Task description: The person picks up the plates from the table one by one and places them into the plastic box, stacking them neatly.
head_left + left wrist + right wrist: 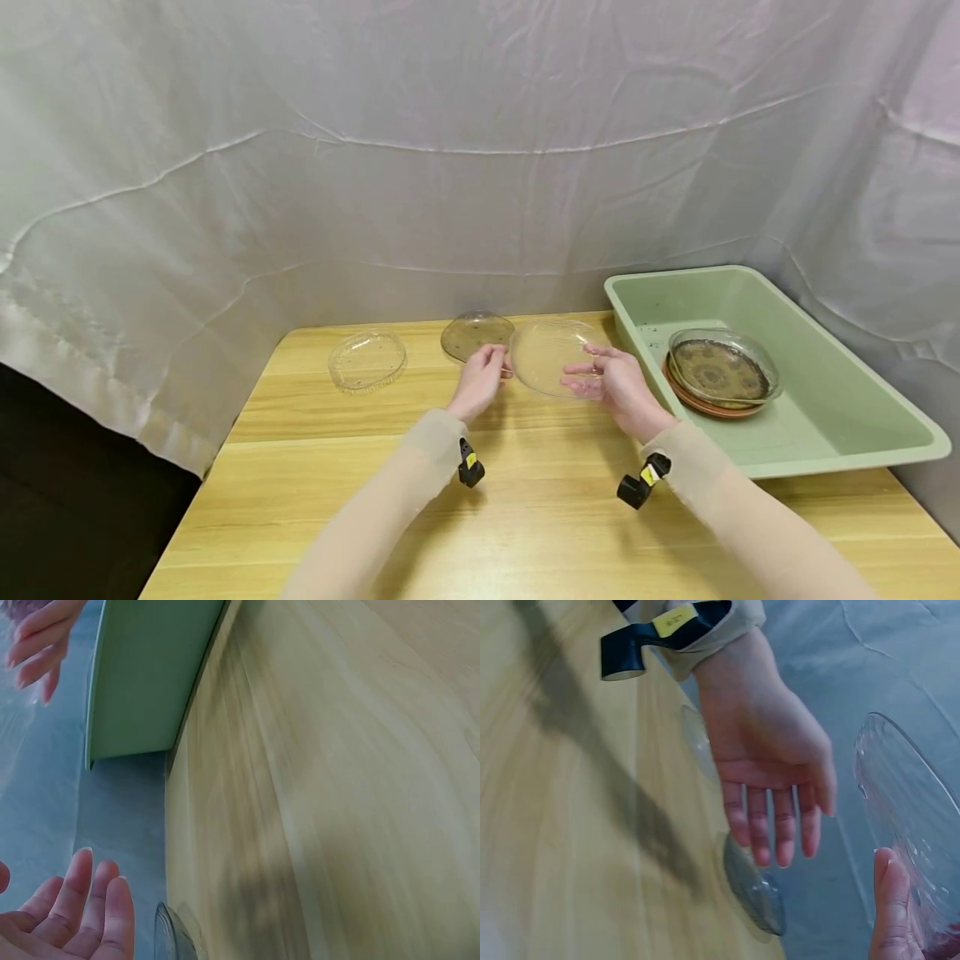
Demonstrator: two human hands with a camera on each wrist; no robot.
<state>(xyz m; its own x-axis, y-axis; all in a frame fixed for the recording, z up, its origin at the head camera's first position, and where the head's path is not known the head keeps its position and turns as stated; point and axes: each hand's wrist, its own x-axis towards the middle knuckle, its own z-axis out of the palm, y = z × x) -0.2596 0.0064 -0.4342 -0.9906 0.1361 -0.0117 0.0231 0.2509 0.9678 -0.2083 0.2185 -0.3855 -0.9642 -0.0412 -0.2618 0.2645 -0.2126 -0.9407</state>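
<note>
Plate [542, 357], transparent, is gripped by the right hand [617, 385]. Toward its nine o'clock, the left hand [480, 383] extends straight fingers.

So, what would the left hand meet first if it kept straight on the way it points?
Likely the clear plate held by the right hand: in the head view it lies just past the left hand. Depth is unclear, so passing underneath is possible.

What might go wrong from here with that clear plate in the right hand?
Only the right hand appears to hold the clear plate, so it may slip onto the table. It could also knock the tinted dish near the left hand, or bump the green tub if swung that way.
</note>
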